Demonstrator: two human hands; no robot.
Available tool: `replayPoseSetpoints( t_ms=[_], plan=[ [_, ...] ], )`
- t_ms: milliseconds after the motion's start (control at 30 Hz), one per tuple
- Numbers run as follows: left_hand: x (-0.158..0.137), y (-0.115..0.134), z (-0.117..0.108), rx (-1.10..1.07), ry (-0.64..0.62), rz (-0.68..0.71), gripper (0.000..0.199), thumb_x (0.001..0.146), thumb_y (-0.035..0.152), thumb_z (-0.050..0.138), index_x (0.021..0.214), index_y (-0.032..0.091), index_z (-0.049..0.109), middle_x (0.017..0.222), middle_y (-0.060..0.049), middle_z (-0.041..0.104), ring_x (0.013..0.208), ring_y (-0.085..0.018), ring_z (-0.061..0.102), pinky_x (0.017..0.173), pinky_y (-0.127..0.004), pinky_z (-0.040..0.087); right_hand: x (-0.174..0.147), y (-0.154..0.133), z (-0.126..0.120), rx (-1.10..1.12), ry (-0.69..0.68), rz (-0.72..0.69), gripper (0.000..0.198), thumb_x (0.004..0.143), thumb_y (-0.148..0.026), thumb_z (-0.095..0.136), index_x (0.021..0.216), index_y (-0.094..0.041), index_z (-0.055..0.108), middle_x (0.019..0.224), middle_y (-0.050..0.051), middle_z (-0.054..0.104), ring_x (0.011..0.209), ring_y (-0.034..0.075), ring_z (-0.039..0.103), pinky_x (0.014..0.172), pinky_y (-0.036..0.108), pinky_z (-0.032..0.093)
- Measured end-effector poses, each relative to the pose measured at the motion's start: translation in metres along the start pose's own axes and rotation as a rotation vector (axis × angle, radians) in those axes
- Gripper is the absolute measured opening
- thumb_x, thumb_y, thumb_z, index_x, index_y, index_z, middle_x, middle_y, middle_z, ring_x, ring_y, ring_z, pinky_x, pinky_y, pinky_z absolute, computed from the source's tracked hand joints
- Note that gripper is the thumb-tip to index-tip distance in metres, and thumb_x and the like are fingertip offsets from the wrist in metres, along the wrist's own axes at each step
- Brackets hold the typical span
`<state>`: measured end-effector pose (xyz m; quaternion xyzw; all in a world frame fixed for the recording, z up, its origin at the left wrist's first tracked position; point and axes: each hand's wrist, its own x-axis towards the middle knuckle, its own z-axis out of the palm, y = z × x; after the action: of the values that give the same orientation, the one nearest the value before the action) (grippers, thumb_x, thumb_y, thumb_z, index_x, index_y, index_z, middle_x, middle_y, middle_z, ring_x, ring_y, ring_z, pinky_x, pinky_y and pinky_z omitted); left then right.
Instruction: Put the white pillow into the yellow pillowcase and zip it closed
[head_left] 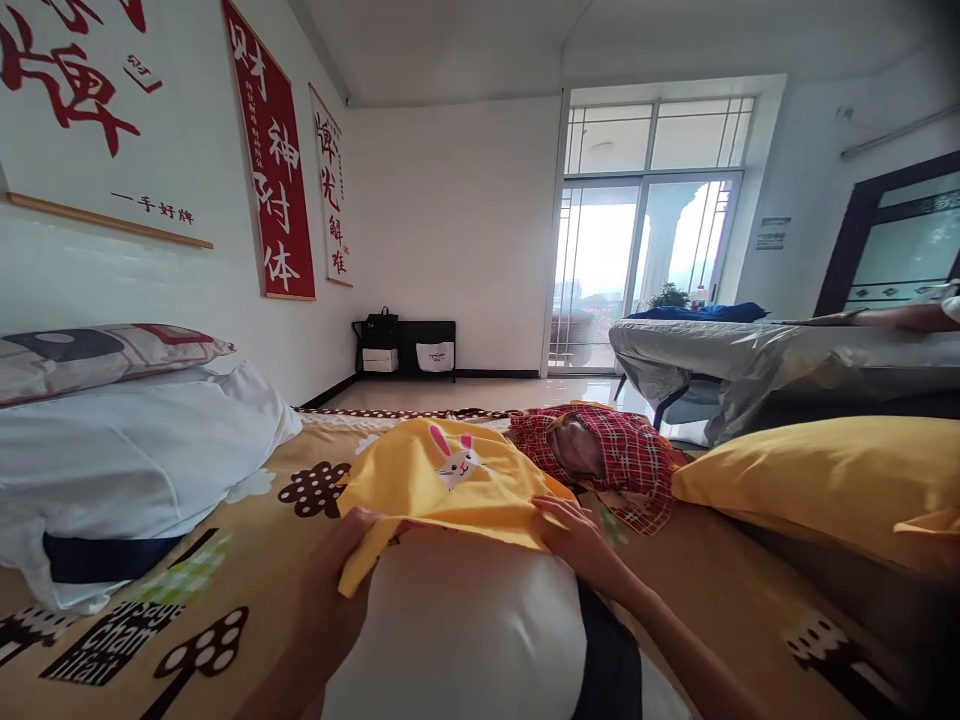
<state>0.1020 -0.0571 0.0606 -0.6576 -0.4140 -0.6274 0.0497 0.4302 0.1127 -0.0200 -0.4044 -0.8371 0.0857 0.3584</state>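
Note:
A yellow pillowcase (405,475) with an embroidered rabbit lies over the far end of a white pillow (472,620) that has a dark blue band. The near part of that pillow is bare, and the pillowcase's open edge runs across it. At the left corner of this edge, my left hand (349,555) is closed on the fabric. My right hand (577,535) holds the opposite side, its fingers lying on top of the cloth and the thumb hidden. Just beyond the right hand is a crumpled red plaid cloth (630,455).
A brown patterned bedsheet (247,560) spreads underneath. To the left, a patterned pillow (112,350) rests on a white pillow (142,440). A yellow pillow (832,465) is at right. Behind it stands a plastic-covered table (675,345), with another person's arm (911,318) over it.

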Motion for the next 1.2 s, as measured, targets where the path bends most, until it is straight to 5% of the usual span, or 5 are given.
replayPoseSetpoints(
  t_ms=[167,467,733,1033,1200],
  plan=[
    [0.008,-0.004,0.006,-0.153,0.129,-0.335,0.029,0.08,0.045,0.061,0.082,0.016,0.068,0.072,-0.002,0.063,0.064,-0.015,0.058,0.056,-0.021,0.049,-0.021,0.0,-0.015,0.047,-0.2,-0.042,0.074,0.078,-0.041,0.056,0.147,-0.027,0.035,0.151,0.009,0.037,0.14,0.031,0.03,0.112,0.051,0.026],
    [0.015,0.005,0.015,-0.205,0.124,-0.374,0.027,0.073,0.042,0.066,0.079,0.016,0.069,0.072,-0.003,0.064,0.067,-0.015,0.057,0.058,-0.021,0.048,0.0,0.017,0.009,-0.357,0.131,0.212,0.044,0.073,-0.014,0.046,0.114,-0.019,0.063,0.117,0.011,0.066,0.107,0.025,0.061,0.089,0.039,0.045],
    [-0.003,-0.007,0.006,-0.183,0.015,-0.433,0.029,0.078,0.045,0.063,0.081,0.016,0.069,0.071,-0.002,0.062,0.065,-0.014,0.055,0.056,-0.021,0.046,0.019,0.022,-0.078,-0.437,0.327,0.199,0.035,0.071,-0.015,0.044,0.101,-0.019,0.062,0.079,0.005,0.07,0.071,0.022,0.063,0.061,0.028,0.04],
    [0.0,-0.006,-0.002,-0.158,0.165,-0.449,0.033,0.073,0.049,0.066,0.081,0.016,0.071,0.076,-0.003,0.066,0.071,-0.016,0.059,0.061,-0.021,0.049,0.027,-0.076,-0.144,-0.814,0.335,-0.238,0.036,0.067,-0.019,0.054,0.102,-0.02,0.06,0.087,0.006,0.073,0.071,0.023,0.065,0.057,0.028,0.034],
    [0.006,-0.008,-0.013,-0.162,0.264,-0.478,0.038,0.07,0.051,0.069,0.081,0.015,0.071,0.078,-0.004,0.064,0.074,-0.016,0.056,0.06,-0.019,0.048,0.036,-0.091,-0.158,-0.907,0.305,-0.196,0.03,0.072,-0.023,0.053,0.102,-0.021,0.06,0.079,0.004,0.072,0.063,0.021,0.061,0.053,0.028,0.028]
  ],
)
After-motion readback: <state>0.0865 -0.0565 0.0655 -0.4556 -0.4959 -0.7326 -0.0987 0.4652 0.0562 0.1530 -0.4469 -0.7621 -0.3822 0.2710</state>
